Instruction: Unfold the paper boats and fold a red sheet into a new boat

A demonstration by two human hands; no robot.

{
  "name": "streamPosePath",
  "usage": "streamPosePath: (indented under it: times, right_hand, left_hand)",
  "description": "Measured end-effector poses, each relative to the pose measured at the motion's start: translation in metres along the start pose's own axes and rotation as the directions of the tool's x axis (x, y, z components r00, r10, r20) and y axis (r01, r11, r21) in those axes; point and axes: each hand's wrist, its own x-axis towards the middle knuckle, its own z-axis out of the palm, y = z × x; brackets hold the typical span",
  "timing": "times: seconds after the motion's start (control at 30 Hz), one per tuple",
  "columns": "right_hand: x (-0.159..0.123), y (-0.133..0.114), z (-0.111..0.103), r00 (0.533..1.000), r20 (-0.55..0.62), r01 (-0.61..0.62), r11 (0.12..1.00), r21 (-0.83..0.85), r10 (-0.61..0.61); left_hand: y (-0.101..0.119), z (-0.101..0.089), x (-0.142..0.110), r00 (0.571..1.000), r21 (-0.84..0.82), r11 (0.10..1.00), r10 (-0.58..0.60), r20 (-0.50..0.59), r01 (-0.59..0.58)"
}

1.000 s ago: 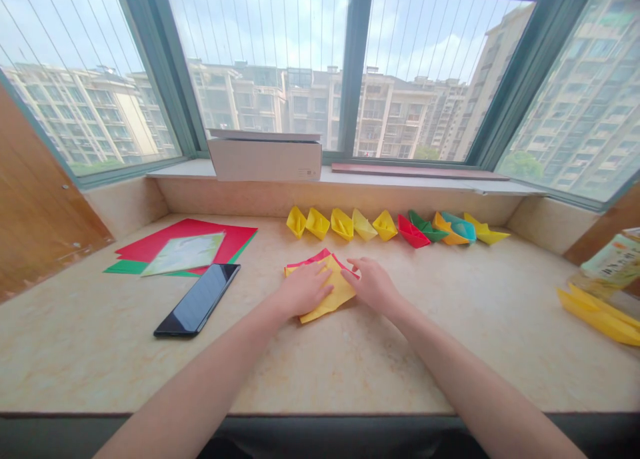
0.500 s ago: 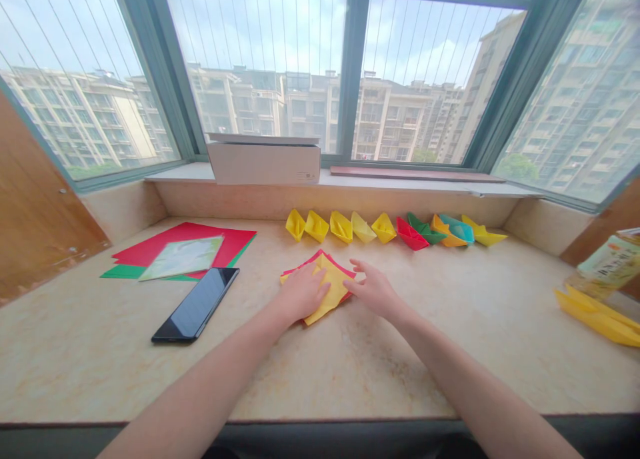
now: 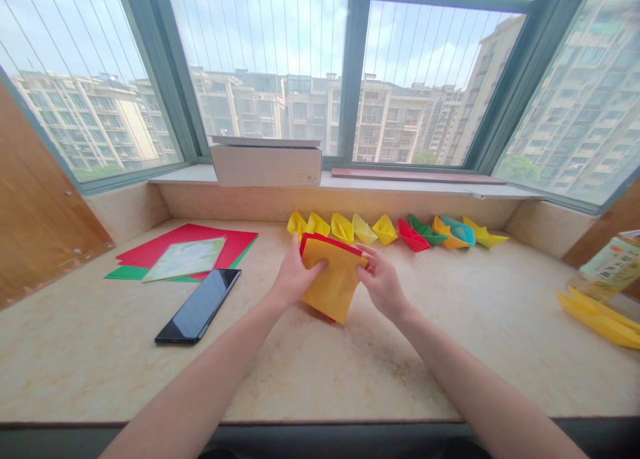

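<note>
1. Dial centred on the paper, 12 straight ahead. Layered, yellow face this way, red edges showing behind; tilted up over the mid surface. Whether its lower tip touches down, cannot tell.
2. Left hand, 9 o'clock: grip pinches the paper's near edge, thumb on the yellow face. Right hand, 3 o'clock: grip pinches the upper right corner.
3. Risks, my judgement: layers could slide out of line if one pinch slackens; uneven pull between hands could bend or tear the corner; thumb pressure could leave a stray crease.
4. Boats in a row, 11 round to 2. A forward swing of the paper might knock the nearest. Phone at 9, well apart, low risk.
5. Versus one second ago: paper then flat, left hand spread on top; now raised, held from both sides. Boats and phone unchanged.
</note>
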Motion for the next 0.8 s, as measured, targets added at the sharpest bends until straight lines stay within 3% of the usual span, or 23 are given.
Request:
streamPosePath:
  times: [0.1, 0.17, 0.3, 0.47, 0.6, 0.8]
  right_hand:
    - [0.0, -0.011, -0.008, 0.993, -0.072, 0.095, 0.994, 0.052, -0.091]
    - [-0.001, -0.017, -0.012, 0.98, -0.143, 0.149, 0.988, 0.051, -0.14]
    - [-0.002, -0.024, -0.016, 0.955, -0.207, 0.215, 0.977, 0.001, -0.21]
    - [0.0, -0.018, -0.02, 0.988, -0.098, 0.115, 0.99, -0.082, -0.123]
    - [0.0, -0.011, -0.019, 0.998, -0.045, 0.033, 0.999, -0.019, -0.034]
    - [-0.003, -0.018, -0.014, 0.989, -0.133, 0.08, 0.995, 0.067, -0.07]
  left_hand:
    - [0.016, -0.006, 0.003, 0.993, -0.297, 0.951, -0.06, 0.1, 0.087]
    - [0.024, -0.005, 0.002, 0.989, -0.393, 0.917, -0.006, 0.149, 0.065]
    - [0.029, 0.0, -0.005, 0.99, -0.368, 0.93, 0.036, 0.137, 0.017]
    - [0.024, 0.006, -0.007, 0.977, -0.363, 0.931, 0.041, 0.207, 0.038]
    - [0.025, 0.009, -0.008, 0.97, -0.386, 0.92, 0.023, 0.24, 0.074]
    - [0.03, 0.011, -0.013, 0.959, -0.444, 0.889, 0.022, 0.282, 0.11]
